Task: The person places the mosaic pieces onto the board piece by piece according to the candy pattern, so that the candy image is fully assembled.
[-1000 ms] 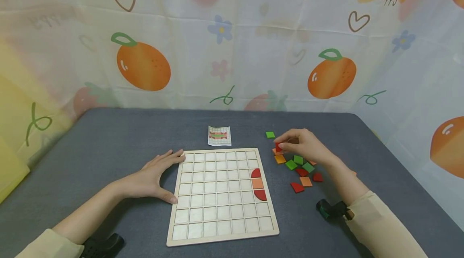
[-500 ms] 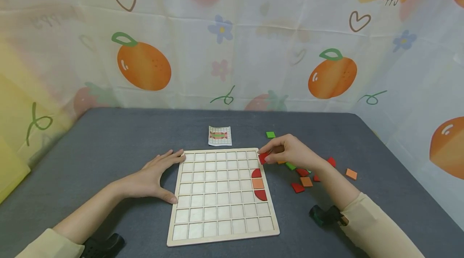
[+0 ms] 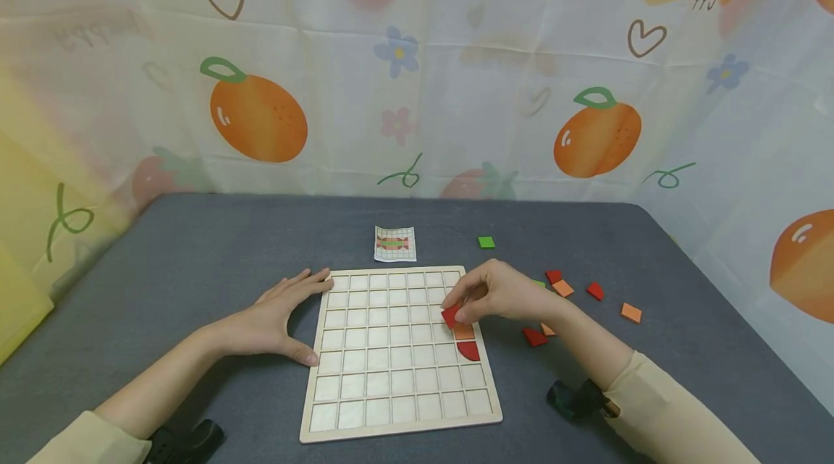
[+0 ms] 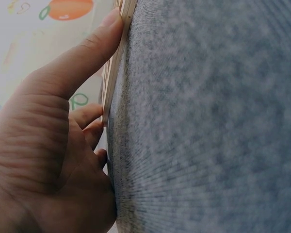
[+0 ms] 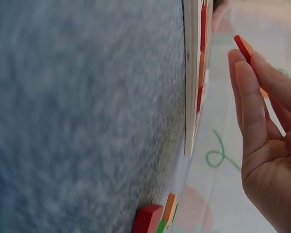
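Right hand [image 3: 502, 294]: pinching red tile [image 3: 449, 316], protruding left over board [image 3: 399, 360]
Left hand [image 3: 276, 321]: spreading wide, touching board's left edge

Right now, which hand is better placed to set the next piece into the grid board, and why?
Probably the right hand: it pinches a red piece above the grid board, close to its right edge. The left hand holds no piece; it touches the board's left edge.
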